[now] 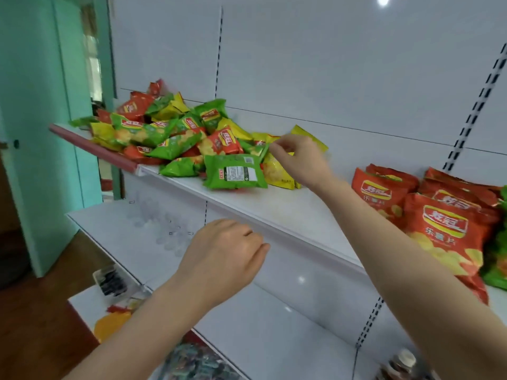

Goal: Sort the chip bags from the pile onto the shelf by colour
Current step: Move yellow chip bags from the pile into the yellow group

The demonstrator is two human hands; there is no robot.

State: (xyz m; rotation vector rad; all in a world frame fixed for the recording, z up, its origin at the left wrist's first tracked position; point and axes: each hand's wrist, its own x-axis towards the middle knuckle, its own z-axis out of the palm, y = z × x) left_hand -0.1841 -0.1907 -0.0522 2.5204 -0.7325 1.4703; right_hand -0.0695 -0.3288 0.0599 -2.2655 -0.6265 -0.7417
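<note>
I have the sorting step in hand at the pick stage. The pile (170,133) of red, green and yellow chip bags lies on the left part of the shelf (288,215), and the sorted red bags (444,223) stand in a group well to the right, with green bags (498,259) just beyond them at the frame edge. The right hand (301,160) is at the right end of the pile, its fingers curled over a yellow bag (275,172) that lies beside a green bag (236,171) turned label side up. I cannot tell whether the fingers already grip the yellow bag or only touch it. The left hand (225,253) hovers below the front lip of the shelf, fingers loosely curled, holding nothing. My judgement: the next move calls for a firm pinch on one bag only, a lift clear of its neighbours, then a carry to a bare stretch of shelf, since I see no yellow group yet.
</note>
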